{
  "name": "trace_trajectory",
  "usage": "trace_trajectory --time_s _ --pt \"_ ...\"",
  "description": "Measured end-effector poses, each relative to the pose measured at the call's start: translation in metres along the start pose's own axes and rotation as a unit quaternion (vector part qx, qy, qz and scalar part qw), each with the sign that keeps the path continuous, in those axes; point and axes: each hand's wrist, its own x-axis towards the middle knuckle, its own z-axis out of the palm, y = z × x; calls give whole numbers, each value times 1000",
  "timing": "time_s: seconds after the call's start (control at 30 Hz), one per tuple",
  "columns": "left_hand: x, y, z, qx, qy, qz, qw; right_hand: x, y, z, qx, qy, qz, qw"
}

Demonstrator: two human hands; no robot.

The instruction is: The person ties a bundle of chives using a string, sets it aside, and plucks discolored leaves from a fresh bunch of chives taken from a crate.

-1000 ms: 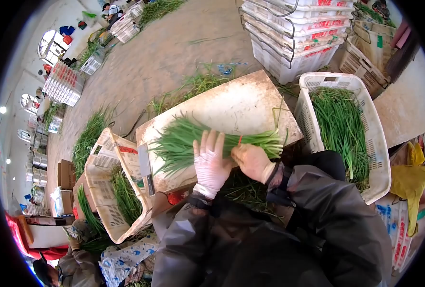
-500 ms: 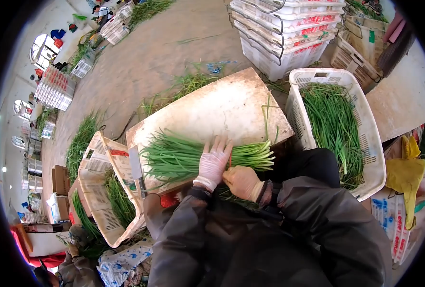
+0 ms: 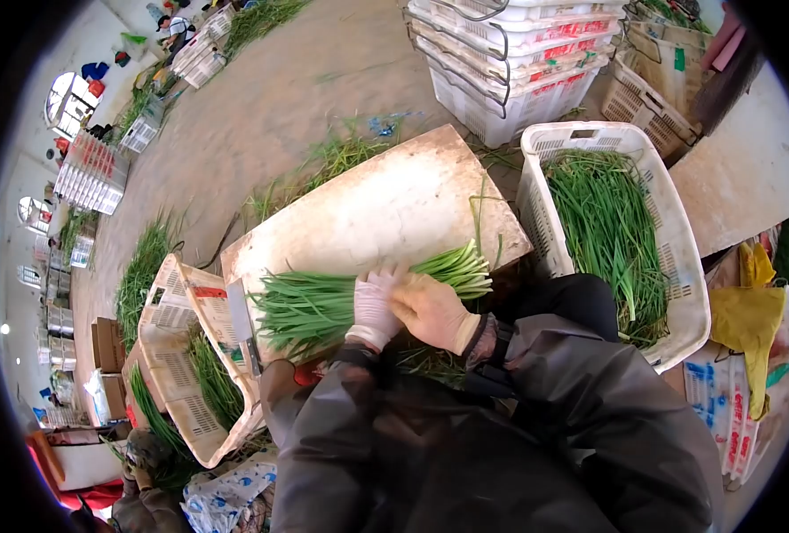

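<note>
A bunch of green chives (image 3: 310,306) lies across a worn, pale board (image 3: 359,218), leaves to the left and whitish stem ends to the right. My gloved left hand (image 3: 375,306) is closed around the middle of the bunch. Against it, my gloved right hand (image 3: 437,311) lies over the stems with its fingers pressed together. Its fingertips meet the left hand's fingers, and whatever they pinch is hidden. A broad-bladed knife (image 3: 240,313) rests at the board's left edge.
At the right stands a white crate (image 3: 689,266) of chives, with stacked crates (image 3: 501,98) behind. A tilted crate (image 3: 177,355) with more chives is at the left. Yellow cloth (image 3: 749,320) hangs at far right. Another person (image 3: 141,489) is at lower left.
My right hand has moved from the bunch's near side up onto the stems beside my left hand. The red strip beside it is no longer visible. The stem ends now tilt upward.
</note>
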Motion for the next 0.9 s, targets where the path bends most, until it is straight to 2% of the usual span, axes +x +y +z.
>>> trace_trajectory --time_s 0.03,0.07,0.13,0.17,0.2,0.23,0.27,0.37,0.4,0.43,0.5,0.63,0.7,0.83,0.9 --pt "0 -5 1 -18 44 33 998 2 6 1 34 12 25 999" --pt "-1 -7 3 -47 47 58 996 4 12 2 70 24 50 996" --pt "1 -5 -24 -186 18 11 982 8 16 1 179 52 111 976" --pt "2 -6 -34 -253 3 -13 967 11 15 1 167 49 111 978" --pt "-5 -12 -16 -299 52 -41 952 13 16 0 155 46 110 981" --pt "-8 -15 -6 -300 59 -35 952 14 16 1 143 43 110 983" --pt "-11 -18 4 -300 66 -30 951 13 14 4 239 13 149 959" --pt "-9 -7 -3 -310 96 -33 945 11 14 13 340 -96 291 889" --pt "-8 -3 -8 -311 97 -39 945 10 10 17 307 -42 243 919" --pt "-6 -1 -10 -312 98 -45 944 5 7 18 286 -35 216 933" --pt "-4 -3 -7 -241 137 17 961 -3 0 17 242 -22 160 957" --pt "0 1 -11 -139 190 64 970 -9 -9 16 254 -1 190 948" --pt "3 -2 -15 -196 187 52 961 -17 -18 17 201 8 132 971" --pt "2 1 -4 -301 132 13 944 -23 -20 12 257 6 190 948" --pt "0 5 -9 -341 147 -18 928 -21 -15 14 216 -4 154 964"
